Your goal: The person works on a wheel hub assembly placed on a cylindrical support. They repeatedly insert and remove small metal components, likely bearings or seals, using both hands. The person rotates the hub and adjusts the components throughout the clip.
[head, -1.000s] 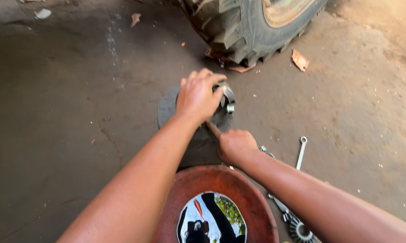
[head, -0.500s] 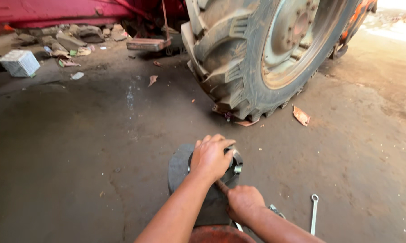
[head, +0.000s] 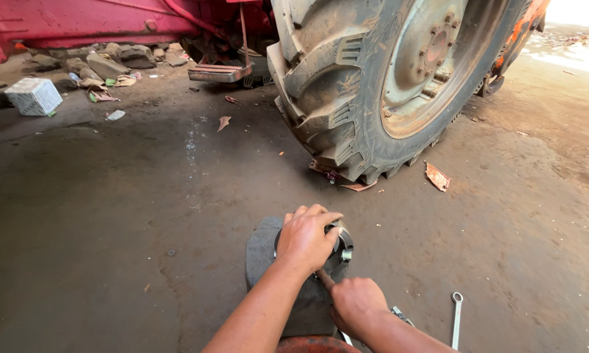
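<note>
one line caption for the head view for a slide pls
Left hand presses a round metal part on a dark pad; right hand grips a tool beside a tractor tyre.

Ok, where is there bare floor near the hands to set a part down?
Widest free patch: floor left of the dark pad, toward the white box. Also open beyond the spanner, right. Crowded: the round metal part under the left hand, right hand, and below the tyre.

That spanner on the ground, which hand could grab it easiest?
Probably the right hand: it is nearer the spanner, which lies on its side. The left hand rests flat on the round metal part.
</note>
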